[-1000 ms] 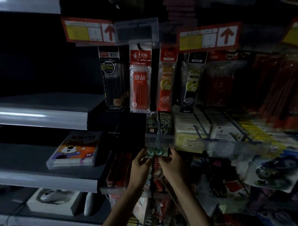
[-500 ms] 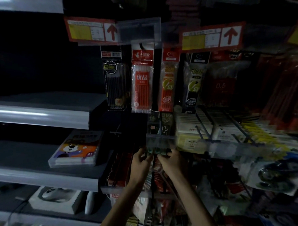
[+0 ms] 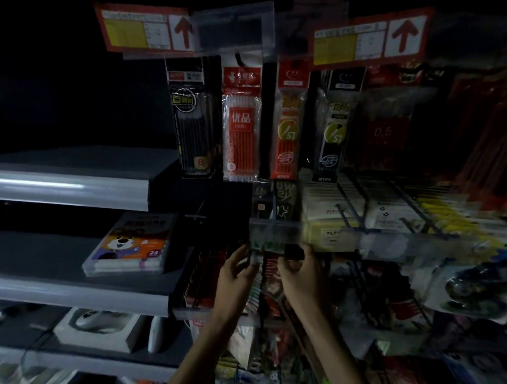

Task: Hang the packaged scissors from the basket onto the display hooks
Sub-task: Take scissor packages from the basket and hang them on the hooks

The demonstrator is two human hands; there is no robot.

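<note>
Very dim scene, deep shadows left, blurred right edge, wide-angle bending, shelf-edge glare

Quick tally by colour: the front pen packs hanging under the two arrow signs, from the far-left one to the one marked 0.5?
Black pen packs: 2
Red pen packs: 3
Total: 5

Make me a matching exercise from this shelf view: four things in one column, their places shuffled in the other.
1. cartoon-bear box
2. red-and-white hanging pen pack
3. red-and-yellow arrow price tag
4. left hand

A. top left of the display
B. gripping a small clear package
C. flat on the grey shelf
D. between the black pack and the orange pack

Pairs: 1-C, 2-D, 3-A, 4-B.
</note>
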